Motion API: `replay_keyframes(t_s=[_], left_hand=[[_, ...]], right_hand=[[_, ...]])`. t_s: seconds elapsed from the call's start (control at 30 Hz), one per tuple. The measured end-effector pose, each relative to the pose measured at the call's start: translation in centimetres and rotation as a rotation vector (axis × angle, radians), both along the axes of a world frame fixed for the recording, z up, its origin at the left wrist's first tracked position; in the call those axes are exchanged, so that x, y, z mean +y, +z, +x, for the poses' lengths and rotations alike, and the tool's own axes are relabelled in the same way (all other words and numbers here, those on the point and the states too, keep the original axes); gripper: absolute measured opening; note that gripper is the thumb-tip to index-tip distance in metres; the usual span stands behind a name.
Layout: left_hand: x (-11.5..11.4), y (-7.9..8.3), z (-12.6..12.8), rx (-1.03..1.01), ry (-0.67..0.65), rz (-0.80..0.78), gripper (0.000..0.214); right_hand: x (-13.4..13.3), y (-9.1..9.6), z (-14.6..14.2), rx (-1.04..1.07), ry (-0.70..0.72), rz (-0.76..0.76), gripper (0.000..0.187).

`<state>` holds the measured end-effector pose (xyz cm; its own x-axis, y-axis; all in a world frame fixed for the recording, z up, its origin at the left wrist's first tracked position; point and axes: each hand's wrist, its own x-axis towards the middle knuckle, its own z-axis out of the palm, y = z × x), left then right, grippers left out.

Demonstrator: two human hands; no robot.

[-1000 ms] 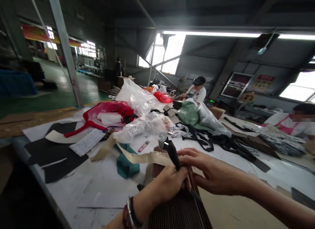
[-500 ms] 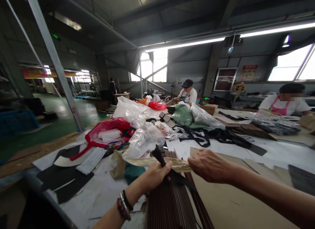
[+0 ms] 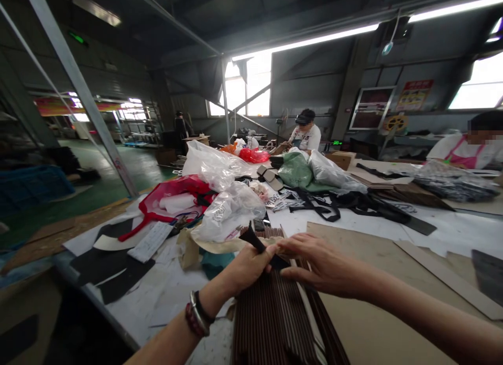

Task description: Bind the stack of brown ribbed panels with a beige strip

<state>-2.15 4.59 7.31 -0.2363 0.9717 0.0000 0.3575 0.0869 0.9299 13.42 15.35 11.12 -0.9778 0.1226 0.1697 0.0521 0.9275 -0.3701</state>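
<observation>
My left hand (image 3: 251,266) is closed around a black fabric strip (image 3: 251,236), whose upper end sticks up above the fist. Close against it on the right is my right hand (image 3: 314,263), its fingers stretched toward the left thumb and its own thumb held apart below. A bit of black strip shows between that thumb and the fingers. A cream cloth strip (image 3: 220,246) runs behind my left hand; its right part is hidden by the hands. Beneath both hands lies a row of brown-edged, tightly stacked strips (image 3: 271,318).
Clear plastic bags (image 3: 230,213), a red mesh bag (image 3: 157,197) and a green bag (image 3: 294,170) are heaped beyond my hands. Beige board (image 3: 353,312) lies to the right, black pieces (image 3: 126,273) to the left. Two co-workers sit across the table, one (image 3: 306,134) centre, one (image 3: 463,150) right.
My right hand has let go of the cream strip and moved left to my left hand, its fingers opening. My left hand still holds the black strip. The view has shifted slightly.
</observation>
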Motion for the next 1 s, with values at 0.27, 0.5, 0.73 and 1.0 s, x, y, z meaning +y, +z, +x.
replay_keyframes(t_s=[0.27, 0.5, 0.73, 1.0], left_hand=[[0.1, 0.3, 0.7, -0.115, 0.088, 0.002, 0.050], [-0.4, 0.2, -0.4, 0.024, -0.116, 0.073, 0.046], [-1.4, -2.3, 0.4, 0.640, 0.196, 0.571, 0.027], [-1.6, -1.0, 0.4, 0.235, 0.093, 0.184, 0.039]], right_hand=[[-0.4, -1.7, -2.4, -0.073, -0.074, -0.079, 0.017], [-0.6, -2.8, -2.7, 0.070, -0.069, -0.449, 0.023], [-0.9, -1.1, -3.7, -0.154, -0.266, -0.501, 0.024], [0.1, 1.0, -4.3, -0.320, -0.158, -0.490, 0.025]])
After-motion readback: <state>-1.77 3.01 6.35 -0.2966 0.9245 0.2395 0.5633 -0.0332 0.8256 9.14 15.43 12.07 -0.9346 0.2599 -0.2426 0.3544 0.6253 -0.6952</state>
